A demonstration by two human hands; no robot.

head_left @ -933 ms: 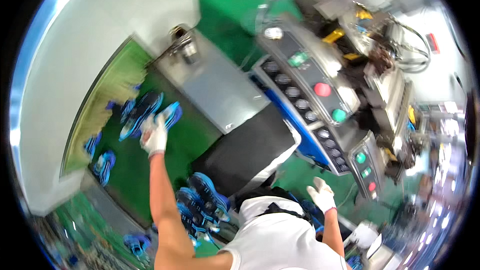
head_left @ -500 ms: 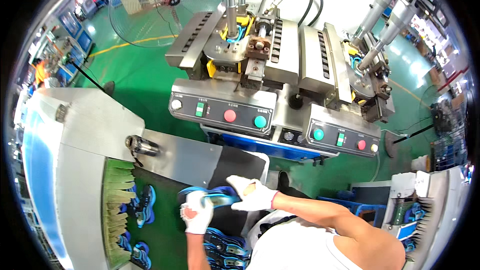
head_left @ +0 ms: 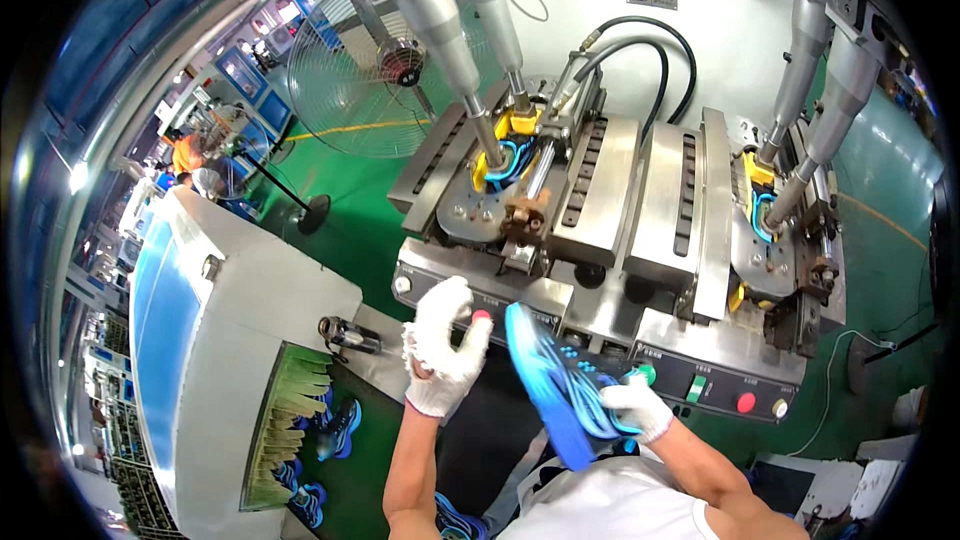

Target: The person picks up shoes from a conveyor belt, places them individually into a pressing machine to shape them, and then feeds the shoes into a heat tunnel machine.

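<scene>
A blue and black sports shoe (head_left: 570,385) is tilted in front of the machine's control panels, its bright blue sole turned to the left. My right hand (head_left: 640,410), in a white knit glove, grips it at its lower right end. My left hand (head_left: 445,348), gloved the same way, is raised beside the left control panel (head_left: 550,315) with thumb and fingers apart and nothing between them. Close to its thumb shows a red button (head_left: 482,316). Under the metal rods of the two machine stations, blue shoe parts (head_left: 515,158) show between yellow pads (head_left: 525,122).
A conveyor machine with a green strip curtain (head_left: 285,420) stands at left, several blue shoes (head_left: 340,428) beside it. A metal flask (head_left: 348,334) lies on the grey ledge. More shoes (head_left: 458,520) are low by my left forearm. The right control panel (head_left: 715,375) and a fan (head_left: 400,62) stand farther off.
My view has tilted up toward the machine. Both hands have moved up to the panels. The shoe, earlier between both hands, is now in my right hand alone; my left has let go.
</scene>
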